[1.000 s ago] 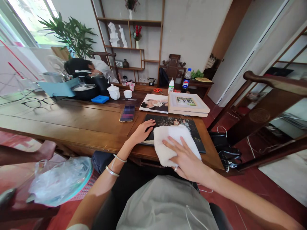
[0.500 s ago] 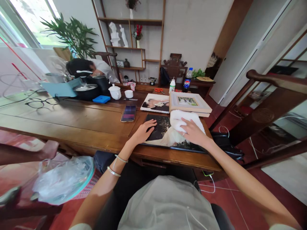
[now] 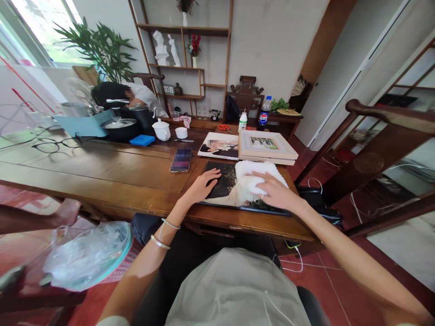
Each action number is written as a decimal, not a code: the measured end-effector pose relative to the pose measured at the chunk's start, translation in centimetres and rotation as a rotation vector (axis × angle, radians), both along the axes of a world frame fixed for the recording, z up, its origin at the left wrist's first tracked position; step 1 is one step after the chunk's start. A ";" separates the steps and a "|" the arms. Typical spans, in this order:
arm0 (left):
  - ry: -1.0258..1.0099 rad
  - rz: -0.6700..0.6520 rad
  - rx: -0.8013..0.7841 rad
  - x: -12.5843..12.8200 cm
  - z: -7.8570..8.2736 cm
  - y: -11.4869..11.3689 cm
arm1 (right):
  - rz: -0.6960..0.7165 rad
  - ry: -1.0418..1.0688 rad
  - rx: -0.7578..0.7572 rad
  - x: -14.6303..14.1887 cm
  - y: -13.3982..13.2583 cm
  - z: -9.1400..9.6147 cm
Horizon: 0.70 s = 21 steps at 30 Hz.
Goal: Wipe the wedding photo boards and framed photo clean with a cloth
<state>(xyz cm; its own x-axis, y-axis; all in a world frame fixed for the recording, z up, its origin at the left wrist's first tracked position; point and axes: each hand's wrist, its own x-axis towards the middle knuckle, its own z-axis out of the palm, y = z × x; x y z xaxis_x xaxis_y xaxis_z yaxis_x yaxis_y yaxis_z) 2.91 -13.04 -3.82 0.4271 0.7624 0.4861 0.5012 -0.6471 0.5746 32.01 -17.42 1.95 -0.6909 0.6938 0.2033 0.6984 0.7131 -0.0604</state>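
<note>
A dark photo panel [image 3: 222, 180] with a pale dress pictured on it lies flat near the table's front edge. My left hand [image 3: 203, 185] rests on its left side, palm down, with the fingers stretched out. On the right part of the panel my right hand [image 3: 276, 192] grips and presses a white fluffy cloth [image 3: 249, 170], which is bunched under the fingers and hides part of the picture. Just behind the panel are a flat photo print [image 3: 219, 147] and a stack of pale picture frames [image 3: 268, 144]. A phone [image 3: 181, 160] lies to the left.
A lidded white cup [image 3: 161, 130], a small white bowl [image 3: 181, 132], a blue box [image 3: 142, 140] and eyeglasses [image 3: 57, 145] are on the table [image 3: 136, 176]. Red-handled scissors [image 3: 224, 127] and a cola bottle [image 3: 264, 115] stand farther back. Another person [image 3: 139, 97] leans over at the far left.
My right hand has slid the white cloth slightly left and toward me across the panel, bunching it more. My left hand stays in place on the panel.
</note>
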 end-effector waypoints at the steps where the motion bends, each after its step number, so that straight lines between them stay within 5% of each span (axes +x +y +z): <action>1: 0.000 0.000 -0.004 0.0 0.0 0.0 | -0.020 -0.010 0.027 0.5 1.5 0.0; 4: 0.005 0.002 -0.013 0.0 0.0 0.0 | -0.080 -0.047 0.086 1.7 4.7 -0.3; 8: 0.006 0.002 -0.011 0.0 0.0 0.0 | -0.110 -0.053 0.104 2.0 4.9 -0.7; 21: 0.015 0.001 -0.019 0.0 0.2 -0.1 | -0.048 -0.003 -0.087 -0.4 -10.8 0.4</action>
<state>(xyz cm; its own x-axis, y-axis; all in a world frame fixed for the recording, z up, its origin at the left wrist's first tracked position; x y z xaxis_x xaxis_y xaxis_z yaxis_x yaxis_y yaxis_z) 2.92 -13.11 -3.66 0.4339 0.7717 0.4649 0.5102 -0.6358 0.5792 31.65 -28.19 2.33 -0.6568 0.7412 0.1388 0.7321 0.6709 -0.1181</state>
